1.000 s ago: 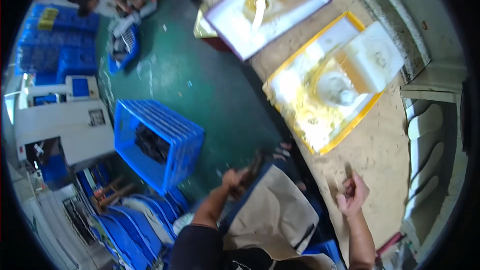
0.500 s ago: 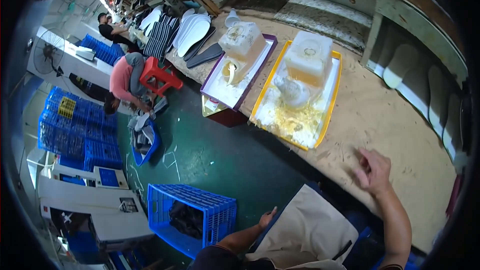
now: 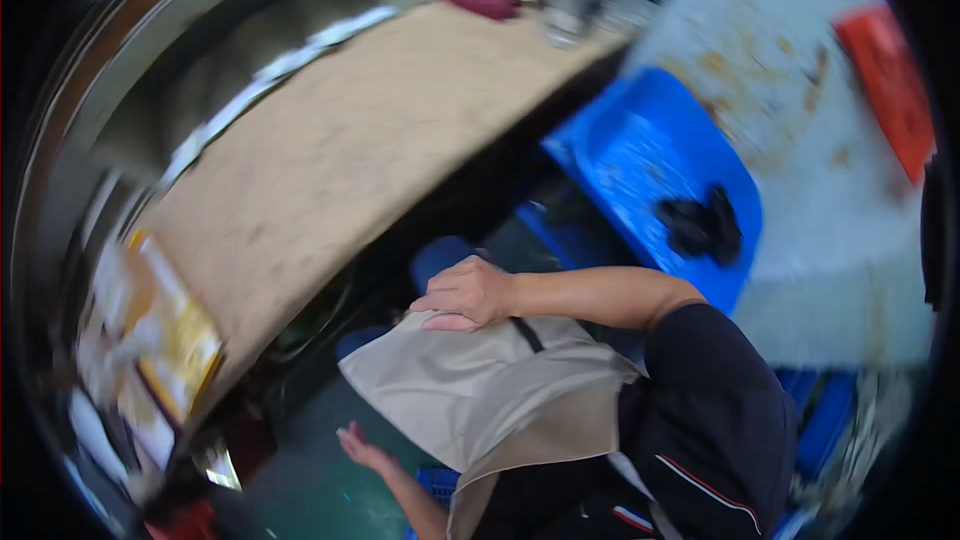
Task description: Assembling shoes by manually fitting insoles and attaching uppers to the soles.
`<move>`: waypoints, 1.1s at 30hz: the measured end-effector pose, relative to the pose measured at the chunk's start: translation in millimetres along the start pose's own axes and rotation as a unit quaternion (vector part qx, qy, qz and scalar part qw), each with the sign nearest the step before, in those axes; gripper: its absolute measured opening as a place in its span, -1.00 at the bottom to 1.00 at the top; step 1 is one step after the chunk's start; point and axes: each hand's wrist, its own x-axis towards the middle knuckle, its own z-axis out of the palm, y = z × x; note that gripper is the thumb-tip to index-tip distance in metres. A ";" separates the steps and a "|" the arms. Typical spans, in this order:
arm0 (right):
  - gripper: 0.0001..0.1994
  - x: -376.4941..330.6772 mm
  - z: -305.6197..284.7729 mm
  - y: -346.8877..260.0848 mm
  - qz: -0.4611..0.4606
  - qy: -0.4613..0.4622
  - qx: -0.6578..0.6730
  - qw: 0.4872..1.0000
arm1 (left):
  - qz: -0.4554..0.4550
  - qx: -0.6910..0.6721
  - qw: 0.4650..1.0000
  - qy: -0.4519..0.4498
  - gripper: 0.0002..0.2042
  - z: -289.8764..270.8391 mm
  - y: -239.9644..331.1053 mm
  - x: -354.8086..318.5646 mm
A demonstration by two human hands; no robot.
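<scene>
My right hand (image 3: pixel 465 295) rests on the top edge of the beige apron (image 3: pixel 430 380) over my lap, fingers loosely bent and holding nothing I can make out. Below and to its left, my left hand (image 3: pixel 362 448) hangs over the floor beside the apron, its fingers apart and holding nothing. A tan-topped workbench (image 3: pixel 330 140) runs diagonally past my knees. At its left end stands a yellow-rimmed tray (image 3: pixel 180 325) with a pale, blurred container on it.
To the right, a blue plastic bin (image 3: pixel 640 165) holds a black crumpled item (image 3: pixel 700 225). Clear bottles (image 3: pixel 575 0) stand at the bench's far end. A stained pale surface (image 3: pixel 800 210) lies beyond, with a red object (image 3: pixel 890 90). A shelf compartment (image 3: pixel 240 50) lines the bench's back.
My view has swung to the right, so the trays now lie at the far left and the blue bin shows. My right hand has come from above the bench onto the apron.
</scene>
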 end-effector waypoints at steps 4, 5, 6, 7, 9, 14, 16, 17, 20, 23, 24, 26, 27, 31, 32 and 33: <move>-0.88 -83.0 -90.4 13.2 0.100 -0.012 -0.129 0.987 | 0.034 0.032 0.997 -0.058 -0.50 54.0 43.9 -19.3; -0.89 -97.2 -116.6 16.7 0.122 0.016 -0.168 0.978 | 0.093 0.030 0.991 -0.087 -0.50 67.0 52.7 -19.6; -0.89 -109.1 -142.0 19.1 0.142 0.044 -0.203 0.968 | 0.153 0.028 0.981 -0.113 -0.49 76.5 64.7 -21.1; -0.90 -119.3 -167.6 21.4 0.206 0.056 -0.216 0.953 | 0.183 0.031 0.974 -0.131 -0.50 85.9 79.5 -22.1; -0.90 -157.2 -207.9 46.2 0.304 0.120 -0.294 0.898 | 0.216 0.033 0.963 -0.155 -0.50 110.8 103.5 -28.9; -0.75 -283.5 -286.7 80.1 0.512 0.173 -0.448 0.712 | 0.271 0.047 0.945 -0.178 -0.51 128.7 143.5 -55.5; -0.71 -315.0 -306.6 88.8 0.571 0.161 -0.471 0.652 | 0.284 0.060 0.941 -0.171 -0.50 117.3 152.1 -65.1; -0.70 -330.9 -312.1 94.8 0.548 0.147 -0.498 0.656 | 0.282 0.030 0.936 -0.208 -0.44 105.6 151.8 -60.8; -0.64 -354.1 -312.8 94.5 0.540 0.043 -0.515 0.665 | 0.020 -0.320 0.826 -0.463 -0.26 64.7 177.4 -89.9; -0.55 -359.7 -345.6 57.7 0.584 0.030 -0.454 0.672 | -0.095 -0.391 0.776 -0.485 0.07 103.1 195.1 -116.1; -0.58 -390.4 -390.7 61.1 0.521 0.006 -0.474 0.710 | -0.102 -0.420 0.744 -0.509 0.07 118.1 188.2 -121.8; -0.34 -462.9 -446.8 75.6 0.521 -0.123 -0.597 0.598 | -0.108 -0.446 0.706 -0.540 0.09 137.3 191.8 -129.1; -0.30 -480.3 -444.3 78.8 0.568 -0.157 -0.588 0.554 | -0.091 -0.448 0.714 -0.530 0.09 134.0 196.8 -132.1; -0.33 -515.5 -489.0 92.5 0.632 -0.253 -0.541 0.494 | -0.094 -0.464 0.682 -0.558 0.09 148.0 184.2 -146.6; -0.33 -497.2 -475.4 93.9 0.632 -0.248 -0.538 0.500 | -0.086 -0.462 0.683 -0.560 0.09 150.5 182.2 -150.4; -0.35 -457.5 -461.9 92.3 0.662 -0.194 -0.526 0.498 | -0.088 -0.460 0.685 -0.558 0.09 150.7 180.0 -152.5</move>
